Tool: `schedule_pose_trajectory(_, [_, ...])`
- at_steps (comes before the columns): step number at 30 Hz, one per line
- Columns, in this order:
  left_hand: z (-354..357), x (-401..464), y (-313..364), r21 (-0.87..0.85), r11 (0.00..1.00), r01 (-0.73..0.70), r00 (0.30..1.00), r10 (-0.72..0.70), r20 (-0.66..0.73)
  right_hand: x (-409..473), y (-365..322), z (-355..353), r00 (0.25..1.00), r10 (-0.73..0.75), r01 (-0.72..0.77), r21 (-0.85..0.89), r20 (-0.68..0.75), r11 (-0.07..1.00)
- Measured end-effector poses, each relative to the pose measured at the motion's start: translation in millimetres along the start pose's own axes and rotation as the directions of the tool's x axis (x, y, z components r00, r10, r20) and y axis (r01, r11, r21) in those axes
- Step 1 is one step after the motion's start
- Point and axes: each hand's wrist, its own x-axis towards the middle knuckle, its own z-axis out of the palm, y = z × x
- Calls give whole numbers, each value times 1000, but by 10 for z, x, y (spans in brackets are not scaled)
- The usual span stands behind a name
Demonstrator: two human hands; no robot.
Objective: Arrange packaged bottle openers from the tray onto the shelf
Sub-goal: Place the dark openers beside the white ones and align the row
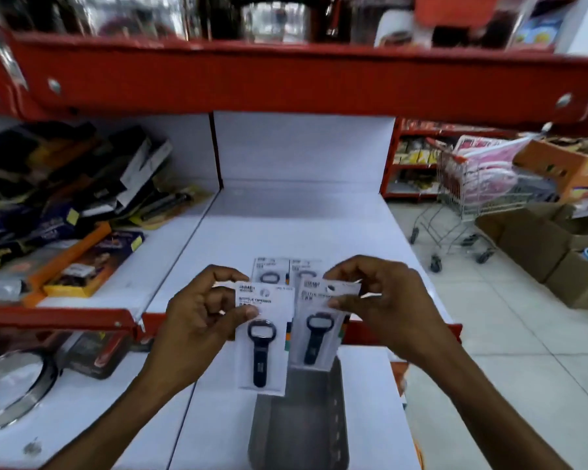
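Now left hand (201, 310) and right hand (381, 300) raised, each pinching one packaged opener

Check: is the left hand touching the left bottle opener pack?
Touching. The head view shows the left hand pinching the left bottle opener pack at its top left corner, thumb lying over the card front.

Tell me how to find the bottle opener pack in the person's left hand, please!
Start at the white shelf with the red front edge, in the middle. Just in front of it two hands each hold a white card; the left hand pinches the bottle opener pack. Unlike the tilted pack in the right hand, it hangs straight, and its card reads BOTTLE OPENER clearly.
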Motion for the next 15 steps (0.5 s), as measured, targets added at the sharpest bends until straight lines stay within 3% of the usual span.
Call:
schedule_pose_trajectory(3, [49,340,169,-18,998,-67,996,66,-61,266,-154,-317,991,-85,81,-46,-104,996])
schedule_pose_trajectory(6, [180,710,229,-33,993,-111,989,107,-103,559,-122,-631,984,-78,74,-28,-161,997])
schedule_pose_trajectory(8, [332,966,206,-50,995,-87,989,81,-123,764,1,-815,980,-21,25,20,-196,999])
schedule_pose_trajectory(12, [766,1403,36,-69,994,79,990,-87,-115,1139,469,-936,986,114,-126,-90,-120,988])
schedule_pose_trajectory(15, [1101,1560,-141,34,991,130,985,-125,-117,1319,857,-873,962,257,-264,-78,-92,961])
